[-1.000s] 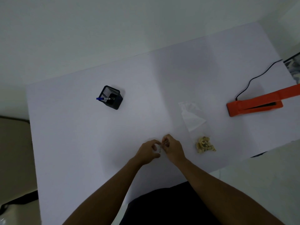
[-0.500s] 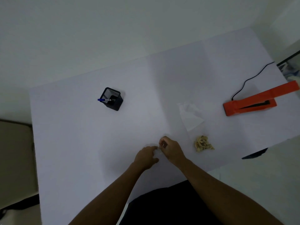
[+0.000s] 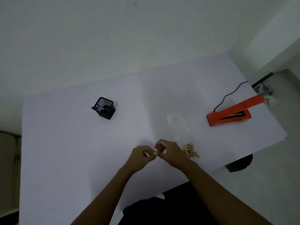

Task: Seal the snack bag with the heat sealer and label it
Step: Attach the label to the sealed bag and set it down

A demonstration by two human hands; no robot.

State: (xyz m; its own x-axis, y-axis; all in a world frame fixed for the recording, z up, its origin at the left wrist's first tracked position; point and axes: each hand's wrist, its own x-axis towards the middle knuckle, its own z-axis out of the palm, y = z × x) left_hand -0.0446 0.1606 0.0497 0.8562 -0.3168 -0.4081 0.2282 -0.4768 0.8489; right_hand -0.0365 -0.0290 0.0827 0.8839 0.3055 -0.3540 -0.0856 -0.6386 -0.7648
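Observation:
My left hand [image 3: 142, 155] and my right hand [image 3: 170, 152] meet fingertip to fingertip low over the table's front middle. Both pinch a small white piece [image 3: 154, 153], too small to identify. A clear, empty plastic bag [image 3: 178, 125] lies flat just beyond my right hand. A little pile of tan snacks [image 3: 190, 151] sits loose on the table to the right of that hand. The orange heat sealer [image 3: 227, 116] stands at the right with its arm raised and a black cord running back.
A black mesh pen holder [image 3: 105, 108] with a blue marker [image 3: 97, 108] stands at the back left. The white table [image 3: 65, 151] ends close to my body, and its right edge runs just past the sealer. A dark object [image 3: 239, 163] sits below the right front corner.
Both hands stay together at the same spot, fingers shifting around the small white piece. My right hand's fingers have curled up a little. Bag, snacks and sealer have not moved.

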